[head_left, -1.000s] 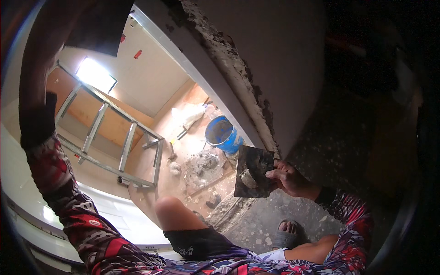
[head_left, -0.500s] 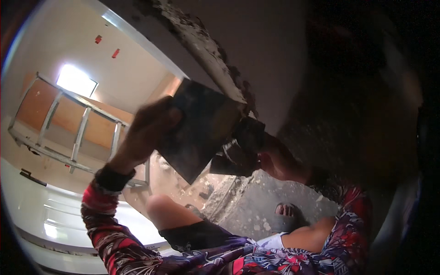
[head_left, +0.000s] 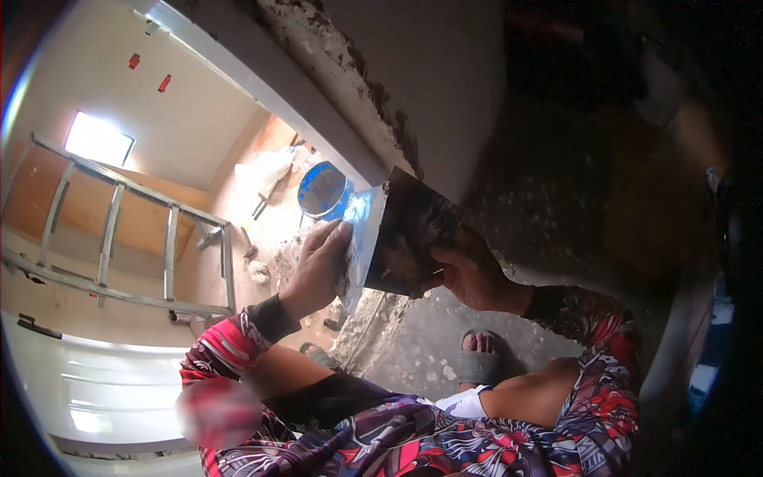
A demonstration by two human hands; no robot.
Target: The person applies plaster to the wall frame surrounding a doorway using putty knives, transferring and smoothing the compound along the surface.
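Observation:
My left hand [head_left: 314, 270] is closed on the edge of a flat, shiny plate [head_left: 362, 230], tilted so that it catches bluish light. To its right, my right hand [head_left: 477, 274] grips a dark, square-edged flat blade [head_left: 409, 234], like a plastering scraper. The two flat pieces meet or overlap along one edge; whether they touch I cannot tell. Shadow hides the handles, if there are any. Just beyond them runs a wall edge [head_left: 350, 71] with rough, pale plaster on it.
A blue-rimmed bucket [head_left: 324, 191] stands on the floor past my left hand, near a whitish bag [head_left: 270, 171]. A metal ladder [head_left: 111, 230] spans the left side above a white door-like panel [head_left: 119, 389]. My sandalled foot [head_left: 481, 358] rests on the plaster-spattered floor [head_left: 421, 342].
The plate in my left hand has turned from dark and face-on to tilted and bright. My right hand's dark blade has come up into plain sight. The view has shifted, uncovering the bucket.

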